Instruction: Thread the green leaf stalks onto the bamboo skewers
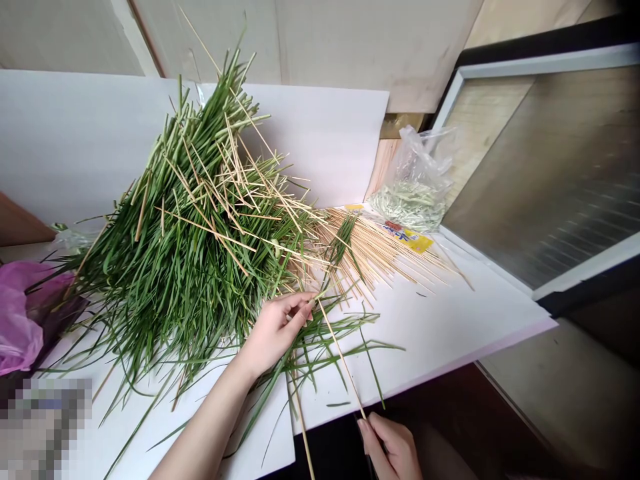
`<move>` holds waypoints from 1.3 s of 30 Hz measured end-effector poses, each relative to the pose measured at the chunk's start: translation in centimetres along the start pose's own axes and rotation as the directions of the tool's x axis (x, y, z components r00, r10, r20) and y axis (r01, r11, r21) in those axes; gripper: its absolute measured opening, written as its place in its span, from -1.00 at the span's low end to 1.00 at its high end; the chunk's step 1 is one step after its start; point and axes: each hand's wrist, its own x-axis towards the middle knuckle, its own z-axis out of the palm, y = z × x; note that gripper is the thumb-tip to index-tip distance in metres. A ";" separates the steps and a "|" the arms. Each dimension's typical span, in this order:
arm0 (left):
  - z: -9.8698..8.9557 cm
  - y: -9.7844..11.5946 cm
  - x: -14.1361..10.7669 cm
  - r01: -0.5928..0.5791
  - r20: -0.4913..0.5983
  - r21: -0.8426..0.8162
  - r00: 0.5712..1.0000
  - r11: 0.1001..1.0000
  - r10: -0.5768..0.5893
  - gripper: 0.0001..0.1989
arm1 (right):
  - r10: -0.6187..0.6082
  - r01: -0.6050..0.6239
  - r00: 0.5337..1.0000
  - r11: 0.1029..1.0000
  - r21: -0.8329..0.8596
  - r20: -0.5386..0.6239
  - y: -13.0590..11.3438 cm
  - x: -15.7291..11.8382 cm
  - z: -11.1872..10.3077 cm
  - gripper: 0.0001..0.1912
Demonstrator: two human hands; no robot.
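A thin wooden skewer (343,360) runs slantwise between my two hands. My right hand (390,445), low in the view by the table's front edge, pinches its lower end. My left hand (281,328) is closed at the upper end, thumb and forefinger pressed together on a green stem beside the skewer tip. Long green leaves (310,347) spread under and around my left hand. Behind it rises a large heap of green chives (195,267) with several loose skewers lying over it. A small folded bundle of chives (343,240) rests on the skewer pile (370,260).
A clear plastic bag (413,190) with pale green strips stands at the back right, near a yellow packet (417,241). A pink bag (20,320) is at the left. A framed glass panel (545,160) borders the white table (440,333) on the right.
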 end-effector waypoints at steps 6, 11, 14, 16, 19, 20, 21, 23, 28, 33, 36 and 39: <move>-0.1 0.1 0.0 0.002 -0.003 0.010 1.000 1.000 -0.002 -0.62 | 0.009 -0.009 1.000 1.000 0.006 0.003 0.2 -0.1 0.0 -0.53; -0.1 0.2 0.0 0.001 -0.014 0.018 1.000 1.000 -0.001 -0.65 | 0.010 -0.010 1.000 1.000 0.021 -0.012 0.0 -0.1 0.0 -0.54; -0.1 0.2 0.0 -0.030 -0.019 0.031 0.999 0.999 0.030 -0.68 | 0.020 -0.019 1.000 0.999 0.027 -0.006 -0.2 0.0 0.0 -0.53; -0.1 0.2 0.0 -0.055 -0.024 0.054 0.998 0.997 0.056 -0.70 | 0.021 -0.021 1.000 1.000 0.023 -0.005 -0.3 0.1 0.0 -0.53; -0.1 0.1 0.1 -0.093 -0.032 0.105 0.995 0.990 0.097 -0.72 | 0.020 -0.019 1.000 1.000 0.016 -0.016 -0.4 0.1 0.0 -0.52; -0.1 0.1 0.1 -0.104 -0.032 0.119 0.994 0.987 0.109 -0.72 | 0.019 -0.019 1.000 1.000 0.015 -0.017 -0.5 0.1 -0.1 -0.52; -0.1 0.0 0.1 -0.113 -0.031 0.129 0.993 0.985 0.118 -0.73 | 0.020 -0.020 1.000 1.000 0.015 -0.014 -0.5 0.1 -0.1 -0.52; -0.1 0.0 0.1 -0.122 -0.029 0.141 0.991 0.982 0.127 -0.73 | 0.023 -0.023 1.000 1.000 0.014 -0.009 -0.5 0.1 0.0 -0.53; -0.1 0.0 0.1 -0.136 -0.019 0.170 0.990 0.976 0.141 -0.73 | 0.047 -0.047 0.999 0.999 0.022 -0.011 -0.5 0.1 0.0 -0.53; 0.0 0.1 0.1 -0.124 -0.011 0.202 0.992 0.971 0.129 -0.73 | 0.048 -0.048 0.999 0.999 0.013 0.005 -0.6 0.1 0.0 -0.53; 0.1 0.2 0.0 -0.118 -0.008 0.212 0.992 0.970 0.123 -0.72 | 0.029 -0.029 0.999 1.000 -0.001 -0.018 -0.5 0.0 0.1 -0.52; 0.2 0.3 0.0 -0.125 0.000 0.224 0.992 0.967 0.128 -0.71 | 0.004 -0.005 0.999 1.000 -0.006 -0.041 -0.4 0.0 0.1 -0.51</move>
